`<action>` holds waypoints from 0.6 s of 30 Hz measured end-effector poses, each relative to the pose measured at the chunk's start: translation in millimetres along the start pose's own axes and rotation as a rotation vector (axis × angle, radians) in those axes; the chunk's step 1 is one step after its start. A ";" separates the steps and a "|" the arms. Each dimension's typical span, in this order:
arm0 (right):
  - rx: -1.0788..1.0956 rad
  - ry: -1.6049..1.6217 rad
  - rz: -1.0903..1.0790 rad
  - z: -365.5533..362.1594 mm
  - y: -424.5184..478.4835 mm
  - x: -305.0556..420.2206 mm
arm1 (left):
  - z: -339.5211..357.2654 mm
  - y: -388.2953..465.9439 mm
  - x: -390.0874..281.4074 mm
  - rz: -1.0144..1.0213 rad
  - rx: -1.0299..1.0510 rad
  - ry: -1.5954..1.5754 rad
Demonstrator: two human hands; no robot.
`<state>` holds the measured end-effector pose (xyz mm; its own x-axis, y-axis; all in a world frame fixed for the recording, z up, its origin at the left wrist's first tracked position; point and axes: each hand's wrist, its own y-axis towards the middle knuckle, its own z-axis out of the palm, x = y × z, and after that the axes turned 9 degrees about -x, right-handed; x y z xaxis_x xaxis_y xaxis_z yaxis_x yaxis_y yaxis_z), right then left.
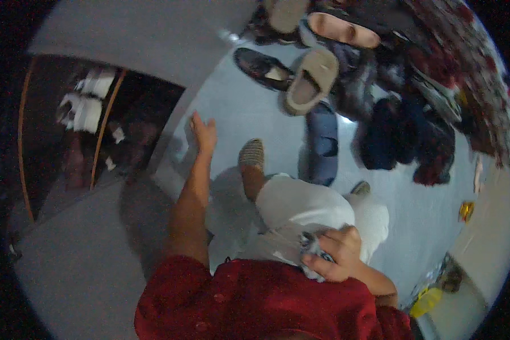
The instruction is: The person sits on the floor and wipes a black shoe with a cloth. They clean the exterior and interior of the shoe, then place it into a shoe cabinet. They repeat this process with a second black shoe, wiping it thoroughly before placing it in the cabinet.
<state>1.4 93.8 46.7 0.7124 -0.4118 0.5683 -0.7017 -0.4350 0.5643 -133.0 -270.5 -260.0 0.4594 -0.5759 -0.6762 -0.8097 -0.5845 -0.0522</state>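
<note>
My right hand [340,253] is closed around a crumpled grey and white patterned cloth [309,244], held close to my waist. Most of that bundle is covered by my fingers. My left arm stretches forward, and my left hand [204,132] is empty beside the grey wall, its fingers slightly apart. In front of me on the light floor lie a black shoe [261,68] and a beige slide sandal [312,83]. A dark blue slide sandal [322,142] is just nearer to me. One of my feet wears a striped slip-on shoe [252,154].
Dark footwear [386,131] is heaped to the right, with a peach-coloured sole [344,29] behind. An open recess with orange-brown edges [106,127] holds white items [87,112] on the left. A yellow object [426,301] and a small yellow packet [466,211] lie at right.
</note>
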 end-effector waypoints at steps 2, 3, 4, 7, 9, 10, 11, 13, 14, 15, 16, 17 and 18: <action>-0.169 -0.027 -0.031 6.7 -3.7 0.4 | 27.7 -68.8 56.1 0.072 0.120 -0.029; -0.161 -0.031 -0.020 6.8 -6.2 1.4 | 35.8 -106.6 46.3 0.034 0.224 -0.095; -0.168 -0.029 -0.008 6.2 -8.0 3.1 | 33.8 -138.6 33.7 0.006 0.327 -0.146; -0.154 -0.005 0.027 -1.3 -15.3 12.1 | 12.9 -208.9 26.5 -0.029 0.524 -0.218; -0.153 -0.006 0.046 -1.7 -19.9 11.6 | 3.6 -219.4 25.7 -0.044 0.588 -0.239; -0.166 -0.012 0.057 1.3 -22.2 14.0 | -0.7 -218.3 25.5 -0.043 0.617 -0.236; -0.179 -0.019 0.068 3.5 -23.8 15.8 | -5.1 -214.0 24.7 -0.043 0.648 -0.232; -0.196 -0.030 0.065 3.6 -27.2 15.9 | -10.1 -208.9 21.8 -0.056 0.704 -0.223; -0.204 -0.033 0.072 2.3 -29.1 16.1 | -8.9 -209.2 17.9 -0.058 0.735 -0.220; -0.203 -0.018 0.067 -3.5 -35.5 16.6 | -7.2 -214.9 16.5 -0.072 0.759 -0.223; -0.200 -0.010 0.078 -3.9 -36.9 17.6 | -10.1 -212.1 13.6 -0.078 0.778 -0.218; -0.159 -0.015 0.104 -7.8 -38.0 20.3 | -9.4 -217.8 10.8 -0.085 0.794 -0.214; -0.117 -0.015 0.121 -10.4 -36.5 21.7 | -10.3 -220.3 10.1 -0.095 0.796 -0.215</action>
<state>42.3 109.1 44.7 0.6218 -0.4675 0.6283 -0.7789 -0.2857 0.5583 53.8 -153.4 -247.8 0.5242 -0.3758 -0.7642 -0.8246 0.0002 -0.5657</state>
